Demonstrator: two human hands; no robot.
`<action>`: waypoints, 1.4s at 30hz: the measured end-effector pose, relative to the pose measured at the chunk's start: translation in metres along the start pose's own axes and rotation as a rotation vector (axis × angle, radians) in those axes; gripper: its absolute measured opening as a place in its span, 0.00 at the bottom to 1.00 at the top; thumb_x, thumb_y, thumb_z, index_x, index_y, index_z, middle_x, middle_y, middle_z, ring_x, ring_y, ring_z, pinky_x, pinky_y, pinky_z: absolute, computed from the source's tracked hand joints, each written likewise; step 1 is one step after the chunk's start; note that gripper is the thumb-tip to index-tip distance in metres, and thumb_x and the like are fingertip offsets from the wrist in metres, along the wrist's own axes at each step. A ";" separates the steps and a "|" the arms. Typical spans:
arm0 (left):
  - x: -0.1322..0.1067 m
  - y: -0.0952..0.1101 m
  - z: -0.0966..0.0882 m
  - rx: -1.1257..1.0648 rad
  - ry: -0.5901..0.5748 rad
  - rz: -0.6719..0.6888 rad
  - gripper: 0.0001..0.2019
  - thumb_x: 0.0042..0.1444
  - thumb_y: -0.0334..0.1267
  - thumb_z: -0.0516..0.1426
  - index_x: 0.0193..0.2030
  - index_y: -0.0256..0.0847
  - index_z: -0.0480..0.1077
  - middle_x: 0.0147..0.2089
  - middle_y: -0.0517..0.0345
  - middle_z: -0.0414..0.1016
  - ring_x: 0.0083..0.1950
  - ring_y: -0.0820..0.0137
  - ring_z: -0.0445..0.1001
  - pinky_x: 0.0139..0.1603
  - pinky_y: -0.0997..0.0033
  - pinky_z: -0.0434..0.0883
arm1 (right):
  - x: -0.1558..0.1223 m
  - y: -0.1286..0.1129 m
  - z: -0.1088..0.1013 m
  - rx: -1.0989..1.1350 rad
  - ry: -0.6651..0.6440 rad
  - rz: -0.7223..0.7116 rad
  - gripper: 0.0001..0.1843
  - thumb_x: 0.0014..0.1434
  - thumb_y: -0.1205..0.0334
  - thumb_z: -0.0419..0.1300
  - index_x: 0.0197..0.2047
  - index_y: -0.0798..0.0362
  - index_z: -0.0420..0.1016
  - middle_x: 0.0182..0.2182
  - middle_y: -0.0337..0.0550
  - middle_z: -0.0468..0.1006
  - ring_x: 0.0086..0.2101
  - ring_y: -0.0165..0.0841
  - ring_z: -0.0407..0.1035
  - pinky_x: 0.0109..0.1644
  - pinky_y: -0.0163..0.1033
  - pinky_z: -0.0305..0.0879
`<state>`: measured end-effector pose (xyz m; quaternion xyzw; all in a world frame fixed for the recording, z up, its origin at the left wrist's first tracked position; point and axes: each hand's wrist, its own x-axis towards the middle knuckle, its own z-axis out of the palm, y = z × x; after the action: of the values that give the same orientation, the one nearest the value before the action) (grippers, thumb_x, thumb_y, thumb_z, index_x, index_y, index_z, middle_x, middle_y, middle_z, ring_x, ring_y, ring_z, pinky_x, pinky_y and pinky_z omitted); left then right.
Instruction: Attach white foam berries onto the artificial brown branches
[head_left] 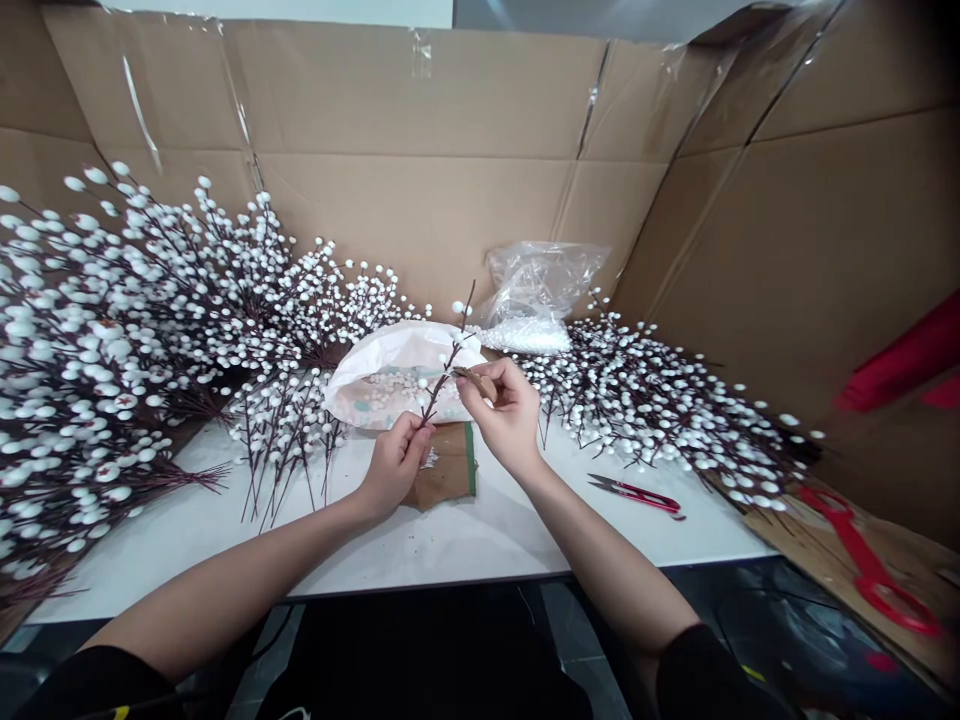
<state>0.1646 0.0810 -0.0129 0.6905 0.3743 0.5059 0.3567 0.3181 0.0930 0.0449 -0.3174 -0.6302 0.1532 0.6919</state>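
The left hand (394, 465) pinched the lower end of the twig (464, 312), which rose toward one o'clock from that grip, over the white table (450, 550). The right hand (506, 415) was closed on a brown piece (478, 381) pressed to the twig's middle from three o'clock.

Red snips (636, 494) lie on the table (450, 545), perhaps scissors (870, 565) far right

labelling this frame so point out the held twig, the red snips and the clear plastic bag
twig (444, 383): head view, on the bare middle of its stem
red snips (646, 496): head view, on the red handle
clear plastic bag (541, 283): head view, on its crinkled upper part
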 end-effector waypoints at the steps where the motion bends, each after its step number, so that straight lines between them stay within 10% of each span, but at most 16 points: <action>1: 0.000 0.000 0.000 0.007 0.003 0.003 0.10 0.63 0.43 0.48 0.36 0.40 0.61 0.19 0.69 0.58 0.21 0.78 0.57 0.25 0.77 0.58 | 0.000 0.000 0.000 -0.006 0.004 -0.011 0.07 0.53 0.64 0.62 0.29 0.52 0.65 0.22 0.33 0.66 0.24 0.26 0.59 0.30 0.33 0.57; 23: -0.001 -0.001 -0.001 -0.025 -0.022 -0.026 0.11 0.64 0.43 0.46 0.37 0.40 0.63 0.20 0.68 0.57 0.21 0.78 0.56 0.25 0.77 0.57 | 0.000 0.001 -0.005 -0.087 0.160 -0.186 0.08 0.51 0.67 0.62 0.31 0.51 0.64 0.32 0.41 0.73 0.34 0.32 0.70 0.37 0.39 0.66; 42: -0.001 0.004 -0.002 0.058 -0.049 -0.001 0.12 0.63 0.44 0.46 0.36 0.39 0.64 0.19 0.67 0.58 0.22 0.76 0.58 0.27 0.75 0.58 | 0.019 -0.002 -0.011 0.411 0.132 0.168 0.13 0.58 0.54 0.58 0.29 0.50 0.58 0.30 0.38 0.72 0.29 0.29 0.69 0.31 0.35 0.65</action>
<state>0.1636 0.0788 -0.0095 0.7123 0.3804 0.4777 0.3460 0.3319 0.1004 0.0605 -0.2304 -0.5105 0.3143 0.7665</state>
